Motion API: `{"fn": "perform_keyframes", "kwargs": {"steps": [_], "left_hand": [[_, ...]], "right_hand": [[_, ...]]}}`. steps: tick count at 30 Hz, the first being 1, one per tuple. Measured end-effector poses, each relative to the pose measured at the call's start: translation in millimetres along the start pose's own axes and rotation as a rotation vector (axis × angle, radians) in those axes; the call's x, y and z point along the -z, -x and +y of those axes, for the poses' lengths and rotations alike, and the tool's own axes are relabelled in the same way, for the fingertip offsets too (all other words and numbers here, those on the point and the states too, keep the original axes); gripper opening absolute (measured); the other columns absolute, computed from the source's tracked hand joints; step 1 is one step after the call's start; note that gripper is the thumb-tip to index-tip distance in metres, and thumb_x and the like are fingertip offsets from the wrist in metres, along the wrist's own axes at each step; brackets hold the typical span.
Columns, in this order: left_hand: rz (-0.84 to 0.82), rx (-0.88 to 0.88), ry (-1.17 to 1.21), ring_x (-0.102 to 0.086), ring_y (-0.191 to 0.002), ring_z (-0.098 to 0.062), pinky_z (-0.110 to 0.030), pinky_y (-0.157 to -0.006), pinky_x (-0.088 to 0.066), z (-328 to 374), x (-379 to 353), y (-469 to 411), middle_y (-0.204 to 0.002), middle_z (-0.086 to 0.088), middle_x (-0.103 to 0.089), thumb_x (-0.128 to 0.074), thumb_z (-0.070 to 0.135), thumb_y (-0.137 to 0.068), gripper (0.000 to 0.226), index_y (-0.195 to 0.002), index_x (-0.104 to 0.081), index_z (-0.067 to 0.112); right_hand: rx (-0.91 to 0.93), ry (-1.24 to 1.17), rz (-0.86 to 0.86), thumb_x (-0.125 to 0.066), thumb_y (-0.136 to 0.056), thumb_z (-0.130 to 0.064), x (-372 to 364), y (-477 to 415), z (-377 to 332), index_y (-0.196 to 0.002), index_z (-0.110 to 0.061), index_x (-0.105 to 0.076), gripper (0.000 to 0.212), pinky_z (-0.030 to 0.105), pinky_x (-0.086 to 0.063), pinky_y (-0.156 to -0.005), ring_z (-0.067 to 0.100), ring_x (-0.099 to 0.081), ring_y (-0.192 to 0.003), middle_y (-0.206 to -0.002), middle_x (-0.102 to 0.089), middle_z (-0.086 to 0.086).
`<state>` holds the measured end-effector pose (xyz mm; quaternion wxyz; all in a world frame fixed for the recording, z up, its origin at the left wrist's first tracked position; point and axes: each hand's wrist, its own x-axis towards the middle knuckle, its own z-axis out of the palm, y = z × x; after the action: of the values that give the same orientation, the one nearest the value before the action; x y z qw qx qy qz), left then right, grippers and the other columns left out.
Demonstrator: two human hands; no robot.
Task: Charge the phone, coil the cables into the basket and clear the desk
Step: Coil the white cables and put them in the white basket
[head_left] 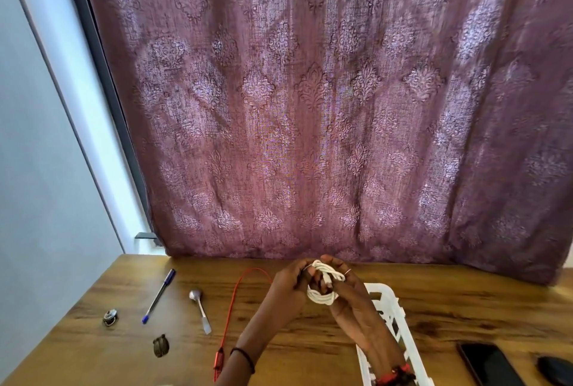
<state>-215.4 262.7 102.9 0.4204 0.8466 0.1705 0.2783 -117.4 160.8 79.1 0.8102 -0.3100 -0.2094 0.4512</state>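
A coiled white cable (322,288) is held above the wooden desk (465,302) between both hands. My left hand (286,288) grips the coil from the left, and my right hand (350,295) curls its fingers round the coil from the right. A white plastic basket (392,312) lies on the desk just under and right of my right forearm, partly hidden by it. Left of the hands, a red cable (231,308) runs in a loop along the desk to a red plug near the front edge. A black phone (488,362) lies face up at the lower right.
On the left half of the desk lie a blue pen (158,295), a spoon (201,311), a small metal object (110,317) and a dark round object (161,345). A black object (555,368) sits at the right edge. A purple curtain (310,106) hangs behind.
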Motion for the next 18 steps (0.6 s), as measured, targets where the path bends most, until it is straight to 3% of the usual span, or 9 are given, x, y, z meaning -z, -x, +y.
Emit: {"fn": "perform_keyframes", "kwargs": {"steps": [2,5,9,11,13,15,18], "left_hand": [[0.005,-0.001,0.004,-0.053,-0.064,0.018,-0.004,-0.062,-0.037,3,-4,1,-0.073,0.020,-0.056,-0.048,0.004,-0.094,0.016,-0.090,-0.061,0.013],[-0.024,-0.008,0.012,-0.052,-0.062,0.013,-0.007,-0.060,-0.037,10,-10,2,-0.069,0.018,-0.055,-0.049,0.011,-0.093,0.025,-0.081,-0.051,0.032],[-0.008,0.010,0.052,-0.055,-0.070,0.007,-0.016,-0.069,-0.044,13,-16,3,-0.078,0.015,-0.059,-0.048,0.010,-0.093,0.017,-0.089,-0.058,0.023],[0.018,0.025,0.072,-0.053,-0.075,0.002,-0.022,-0.072,-0.043,14,-15,2,-0.081,0.012,-0.057,-0.050,0.028,-0.084,0.006,-0.087,-0.055,0.027],[0.007,0.047,0.042,-0.051,-0.079,-0.002,-0.016,-0.071,-0.040,13,-13,1,-0.083,0.012,-0.053,-0.050,0.047,-0.064,0.023,-0.083,-0.046,0.034],[0.013,0.098,0.068,-0.055,-0.084,-0.007,-0.007,-0.069,-0.039,13,-12,0,-0.089,0.009,-0.056,-0.059,0.036,-0.065,0.024,-0.088,-0.052,0.030],[0.076,0.123,0.113,-0.061,-0.087,-0.001,-0.007,-0.073,-0.043,9,-7,-6,-0.094,0.002,-0.065,-0.056,0.002,-0.085,0.022,-0.106,-0.063,0.005]], "right_hand": [[-0.022,0.013,-0.040,-0.055,-0.074,0.011,7,2,-7,-0.113,0.000,-0.057,0.040,0.026,-0.058,-0.067,0.021,-0.070,-0.082,-0.099,-0.069,0.018],[-0.052,0.068,-0.135,-0.060,-0.077,0.011,18,6,-18,-0.119,-0.003,-0.057,0.044,0.030,-0.057,-0.074,0.022,-0.068,-0.091,-0.107,-0.066,0.018],[-0.120,0.171,-0.323,-0.067,-0.073,0.010,30,11,-33,-0.135,-0.007,-0.044,0.068,0.035,-0.050,-0.096,0.026,-0.057,-0.114,-0.129,-0.055,0.018],[-0.144,0.351,-0.320,-0.072,-0.070,0.008,29,13,-39,-0.135,-0.015,-0.047,0.073,0.035,-0.048,-0.098,0.024,-0.055,-0.119,-0.133,-0.055,0.014],[-0.125,0.577,-0.206,-0.082,-0.063,0.000,22,11,-39,-0.126,-0.023,-0.055,0.071,0.036,-0.050,-0.095,0.021,-0.060,-0.112,-0.124,-0.062,0.012],[-0.107,0.653,-0.110,-0.085,-0.058,-0.003,16,8,-37,-0.121,-0.021,-0.056,0.071,0.036,-0.050,-0.095,0.020,-0.064,-0.106,-0.114,-0.068,0.011],[-0.056,0.587,0.045,-0.074,-0.066,0.011,13,3,-34,-0.113,-0.011,-0.055,0.055,0.035,-0.049,-0.091,0.022,-0.066,-0.097,-0.100,-0.073,0.013]]}}
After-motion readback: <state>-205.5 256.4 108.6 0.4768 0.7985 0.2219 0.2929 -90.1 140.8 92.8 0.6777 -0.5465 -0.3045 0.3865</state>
